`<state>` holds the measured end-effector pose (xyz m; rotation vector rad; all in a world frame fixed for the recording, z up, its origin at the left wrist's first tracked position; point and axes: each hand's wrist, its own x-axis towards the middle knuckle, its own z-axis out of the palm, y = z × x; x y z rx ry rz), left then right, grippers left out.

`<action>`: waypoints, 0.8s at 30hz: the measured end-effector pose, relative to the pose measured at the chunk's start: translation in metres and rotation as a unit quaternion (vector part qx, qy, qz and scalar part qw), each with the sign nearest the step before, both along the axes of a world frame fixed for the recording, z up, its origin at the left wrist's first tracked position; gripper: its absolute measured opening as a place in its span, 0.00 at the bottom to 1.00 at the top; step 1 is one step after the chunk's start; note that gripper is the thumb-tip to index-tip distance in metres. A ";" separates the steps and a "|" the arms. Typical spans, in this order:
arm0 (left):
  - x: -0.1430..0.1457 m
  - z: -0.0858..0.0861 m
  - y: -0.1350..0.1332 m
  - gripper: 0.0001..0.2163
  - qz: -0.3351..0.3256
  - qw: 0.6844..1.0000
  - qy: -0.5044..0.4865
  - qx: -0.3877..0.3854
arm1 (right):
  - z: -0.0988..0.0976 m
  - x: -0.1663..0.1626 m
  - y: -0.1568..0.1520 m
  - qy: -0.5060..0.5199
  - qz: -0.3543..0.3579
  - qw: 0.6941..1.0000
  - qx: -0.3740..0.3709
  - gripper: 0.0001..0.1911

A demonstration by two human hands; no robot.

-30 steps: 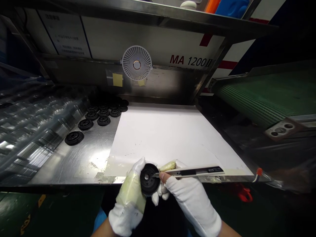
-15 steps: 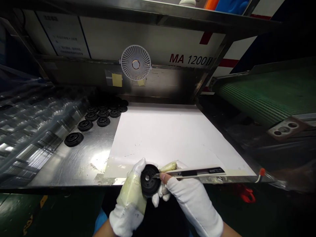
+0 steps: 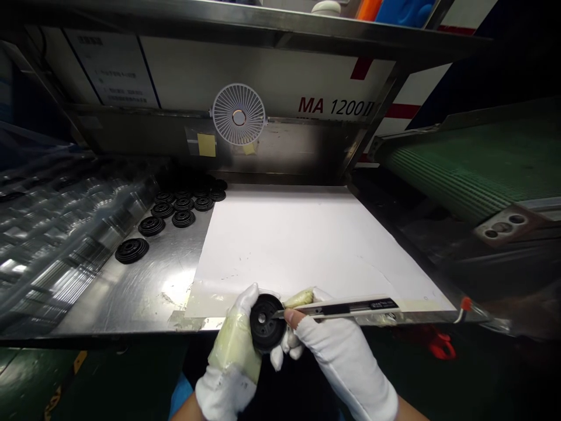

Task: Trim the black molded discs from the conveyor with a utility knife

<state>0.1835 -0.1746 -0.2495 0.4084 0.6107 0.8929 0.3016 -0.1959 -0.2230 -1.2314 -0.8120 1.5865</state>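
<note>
My left hand, in a white glove with yellowed tape over the back, is closed round a black round rubber part held just off the near edge of the bench. My right hand, also gloved in white, grips a long utility knife whose tip rests against the part's face near its centre hole. Both hands hover over the front edge of a white sheet taped to the steel bench.
Several black ribbed round parts lie on the steel bench at the back left. Clear plastic trays are stacked on the left. A small white fan hangs at the back. A green conveyor runs on the right.
The hands, part and knife keep the same pose; only the camera view has drifted slightly.
</note>
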 end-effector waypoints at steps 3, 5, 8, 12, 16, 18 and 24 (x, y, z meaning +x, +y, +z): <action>-0.001 -0.004 -0.002 0.23 0.024 1.000 -0.002 0.000 | -0.003 0.001 0.000 -0.008 0.018 1.000 -0.002 0.24; 0.000 -0.006 -0.004 0.23 0.021 1.000 0.001 0.005 | -0.003 0.002 0.001 -0.007 0.030 1.000 -0.007 0.24; 0.001 -0.005 -0.004 0.24 0.001 1.000 0.011 0.011 | -0.003 0.002 0.002 -0.010 0.041 0.999 -0.017 0.23; 0.003 -0.002 -0.001 0.24 0.000 1.000 0.026 0.009 | -0.002 0.001 0.000 -0.005 0.019 1.000 0.005 0.23; 0.004 -0.003 0.001 0.23 0.015 0.999 0.040 -0.004 | -0.002 -0.002 0.000 -0.008 -0.003 1.000 0.016 0.23; 0.003 -0.002 0.001 0.23 0.019 0.999 0.048 -0.008 | -0.001 -0.002 0.001 -0.007 -0.002 1.000 0.008 0.22; -0.001 0.014 0.000 0.20 -0.004 0.996 0.078 -0.037 | 0.002 -0.002 0.004 0.004 0.012 0.998 -0.053 0.23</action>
